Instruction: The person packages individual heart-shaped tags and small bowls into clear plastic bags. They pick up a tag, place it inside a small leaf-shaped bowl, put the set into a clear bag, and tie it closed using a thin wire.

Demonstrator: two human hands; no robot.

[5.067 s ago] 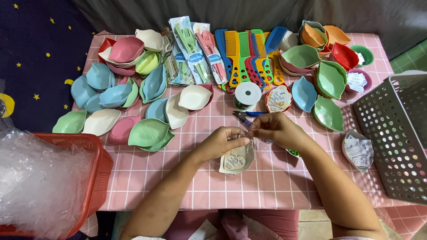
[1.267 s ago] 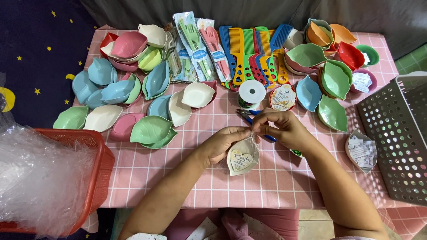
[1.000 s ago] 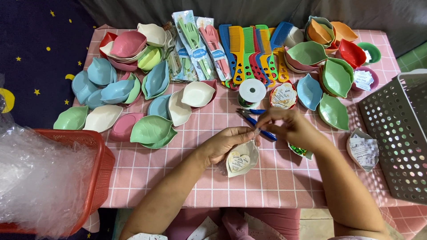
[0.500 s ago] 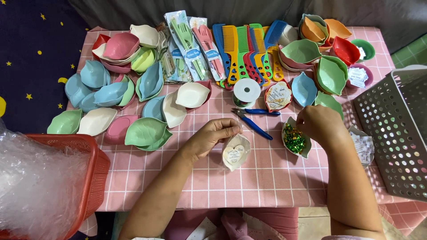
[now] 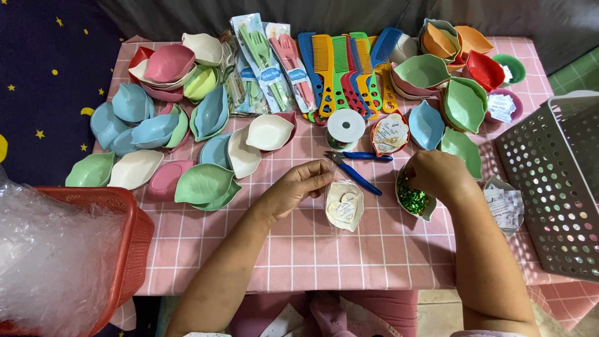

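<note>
While the left hand pinches the top of a clear bag between thumb and fingertips, the bag lies on the pink checked table with a cream leaf dish and heart tags inside it. The right hand reaches down into a bowl of green glitter just right of the bag, fingers bunched together; whether they pinch anything I cannot tell.

Blue pliers lie between the two hands, just above the bag. Behind them stand a white spool and a red-rimmed dish holding tags. Coloured combs and packs of cutlery run along the far edge. Leaf dishes in blue, green, pink and cream crowd the left half of the table; more green, red and orange ones sit at the right. A grey perforated basket stands tilted at the right edge, and a red basket full of clear wrap sits at the lower left.
</note>
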